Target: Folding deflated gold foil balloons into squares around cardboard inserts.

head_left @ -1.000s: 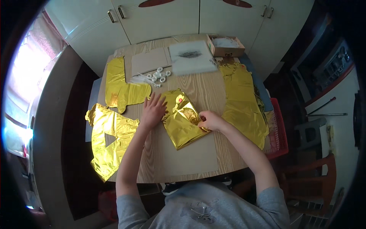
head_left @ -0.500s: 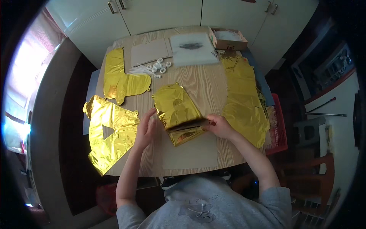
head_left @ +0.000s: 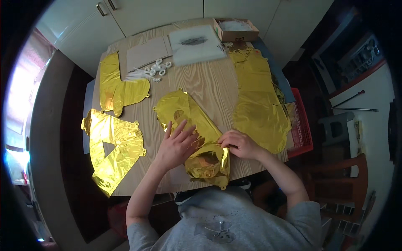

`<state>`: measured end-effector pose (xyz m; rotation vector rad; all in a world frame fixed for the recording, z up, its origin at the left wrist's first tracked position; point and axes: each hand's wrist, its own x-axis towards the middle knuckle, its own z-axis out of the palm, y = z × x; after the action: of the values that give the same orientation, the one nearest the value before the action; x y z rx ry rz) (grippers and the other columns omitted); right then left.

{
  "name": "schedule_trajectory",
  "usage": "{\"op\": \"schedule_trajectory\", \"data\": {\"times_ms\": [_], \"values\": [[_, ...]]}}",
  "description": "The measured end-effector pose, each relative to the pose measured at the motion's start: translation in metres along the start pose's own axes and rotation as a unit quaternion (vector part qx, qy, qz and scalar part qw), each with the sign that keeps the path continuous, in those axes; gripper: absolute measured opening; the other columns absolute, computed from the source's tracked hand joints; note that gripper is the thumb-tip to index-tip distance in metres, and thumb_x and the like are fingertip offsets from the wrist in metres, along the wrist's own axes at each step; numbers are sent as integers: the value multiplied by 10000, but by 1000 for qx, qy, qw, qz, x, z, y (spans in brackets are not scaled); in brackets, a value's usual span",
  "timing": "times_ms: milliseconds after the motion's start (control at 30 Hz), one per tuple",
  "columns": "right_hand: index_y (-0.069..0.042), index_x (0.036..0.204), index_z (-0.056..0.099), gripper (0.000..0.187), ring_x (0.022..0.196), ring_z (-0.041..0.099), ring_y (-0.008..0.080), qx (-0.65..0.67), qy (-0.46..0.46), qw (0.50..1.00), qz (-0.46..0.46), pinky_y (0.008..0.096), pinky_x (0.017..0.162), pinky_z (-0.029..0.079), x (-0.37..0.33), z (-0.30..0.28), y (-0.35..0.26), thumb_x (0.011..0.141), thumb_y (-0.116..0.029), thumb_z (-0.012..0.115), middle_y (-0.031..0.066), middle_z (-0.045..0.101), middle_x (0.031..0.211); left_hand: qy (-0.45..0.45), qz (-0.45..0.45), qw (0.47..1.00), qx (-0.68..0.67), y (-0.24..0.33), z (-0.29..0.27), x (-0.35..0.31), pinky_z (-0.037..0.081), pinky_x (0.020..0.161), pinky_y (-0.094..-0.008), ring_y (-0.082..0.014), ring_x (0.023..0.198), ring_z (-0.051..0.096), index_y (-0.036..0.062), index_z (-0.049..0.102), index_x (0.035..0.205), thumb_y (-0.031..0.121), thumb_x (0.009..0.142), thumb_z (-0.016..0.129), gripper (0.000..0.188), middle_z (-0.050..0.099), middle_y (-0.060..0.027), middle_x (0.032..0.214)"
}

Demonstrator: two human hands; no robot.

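Note:
A flat gold foil balloon (head_left: 199,125) lies in front of me, stretching from the middle of the table toward its near edge, where its near end is crinkled. My left hand (head_left: 178,144) rests over its left side with fingers spread. At the balloon's right edge my right hand (head_left: 238,143) has its fingers pinched on the foil. Under the near end, a pale sheet is mostly covered. To the left lie an L-shaped gold foil balloon (head_left: 112,85) and another with a triangular hole (head_left: 119,138).
More gold foil balloons (head_left: 259,100) are stacked on the right. Toward the back are cardboard sheets (head_left: 146,52), a translucent bag (head_left: 197,46), white rings and sticks (head_left: 153,69), and a small box (head_left: 236,31). A red basket (head_left: 303,121) stands past the table's right edge.
The folded middle balloon has been opened out toward me. My left hand has moved from beside it onto the foil; my right hand still grips its right edge. The view has shifted slightly.

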<state>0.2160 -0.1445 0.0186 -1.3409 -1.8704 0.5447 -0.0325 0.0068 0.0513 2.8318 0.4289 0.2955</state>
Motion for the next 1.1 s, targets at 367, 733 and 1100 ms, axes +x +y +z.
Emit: {"op": "schedule_trajectory", "data": {"times_ms": [367, 733, 1100], "values": [[-84, 928, 627, 235, 1028, 632, 234, 37, -10, 999, 32, 377, 886, 485, -5, 0, 4, 742, 55, 658, 36, 691, 1060, 113, -225, 961, -114, -4, 2, -55, 394, 1035, -463, -393, 1253, 457, 20, 596, 1199, -2, 833, 544, 370, 522, -185, 1309], [-96, 933, 613, 186, 980, 631, 225, 35, -12, 999, 36, 369, 897, 449, -2, 3, -1, 785, 13, 639, 22, 690, 1032, 37, -216, 888, -404, 2, 12, -47, 411, 990, -387, -268, 1136, 533, 20, 627, 1116, 152, 938, 556, 232, 613, -117, 1177], [-63, 920, 623, 148, 1090, 599, 278, 27, 16, 997, 64, 393, 910, 477, -11, 4, -6, 784, -14, 655, 83, 604, 1224, -22, -85, 747, -658, 14, 22, -54, 384, 1027, -360, -206, 1180, 512, -1, 426, 1290, 231, 956, 538, 423, 526, -111, 1216]]}}
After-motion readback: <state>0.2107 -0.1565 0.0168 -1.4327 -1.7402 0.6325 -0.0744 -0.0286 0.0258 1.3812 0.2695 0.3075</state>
